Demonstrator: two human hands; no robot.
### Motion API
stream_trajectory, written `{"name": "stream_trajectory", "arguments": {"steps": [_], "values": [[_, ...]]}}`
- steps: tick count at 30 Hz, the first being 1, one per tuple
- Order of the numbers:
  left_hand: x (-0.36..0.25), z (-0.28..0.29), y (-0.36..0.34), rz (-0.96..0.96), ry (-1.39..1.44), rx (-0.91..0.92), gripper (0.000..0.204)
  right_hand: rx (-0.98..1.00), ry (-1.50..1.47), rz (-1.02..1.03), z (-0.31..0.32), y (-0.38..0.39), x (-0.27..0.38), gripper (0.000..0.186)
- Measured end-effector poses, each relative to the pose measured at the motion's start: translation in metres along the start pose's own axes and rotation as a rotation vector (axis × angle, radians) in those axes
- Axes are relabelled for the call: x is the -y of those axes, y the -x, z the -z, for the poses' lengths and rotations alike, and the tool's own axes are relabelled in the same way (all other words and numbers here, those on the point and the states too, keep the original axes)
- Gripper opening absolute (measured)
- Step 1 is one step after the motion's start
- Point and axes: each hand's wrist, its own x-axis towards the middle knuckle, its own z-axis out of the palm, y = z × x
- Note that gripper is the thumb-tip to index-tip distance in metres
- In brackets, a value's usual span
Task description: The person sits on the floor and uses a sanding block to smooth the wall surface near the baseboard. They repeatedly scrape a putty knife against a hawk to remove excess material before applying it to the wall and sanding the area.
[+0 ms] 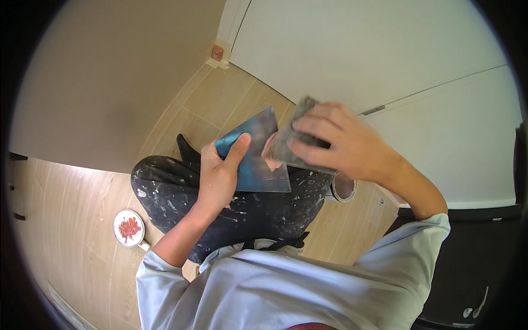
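A: Anything in the left hand (216, 180), left of the frame's middle?
B: Yes, pinching a flat blue-grey plate (258, 173), thumb laid across the upper face, other fingers mostly hidden behind.
A: And in the right hand (349, 144)?
B: Right of the middle, gripping a flat grey blade (300, 124), fingers bent over its face, slightly blurred by motion.
A: Anything between?
B: Near the centre of the frame, a pinkish lump (271, 159), right by the plate's right side and the blade's left edge. Impossible to tell exactly whether on one or both.
A: And below?
B: Dark trousers (242, 220) with pale specks, then a light grey shirt (275, 280) along the lower edge.
A: On the wooden floor (82, 220)?
B: At lower left, a round white container (118, 219) topped with reddish crumbs (130, 229). Right of the middle, near the right forearm, a partly hidden tub (355, 191), pinkish inside.
A: Farther up?
B: Brown panel (110, 82) at upper left, white doors (357, 49) at upper right.
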Motion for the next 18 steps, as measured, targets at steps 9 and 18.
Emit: {"name": "stream_trajectory", "arguments": {"steps": [9,18], "values": [[-0.013,0.006,-0.002,0.126,0.182,0.051,0.026,0.017,-0.033,-0.002,-0.004,0.007,0.006,0.036],[-0.008,-0.008,0.004,0.287,0.708,0.076,0.032,-0.538,-0.178,0.000,-0.068,0.006,0.018,0.039]]}}
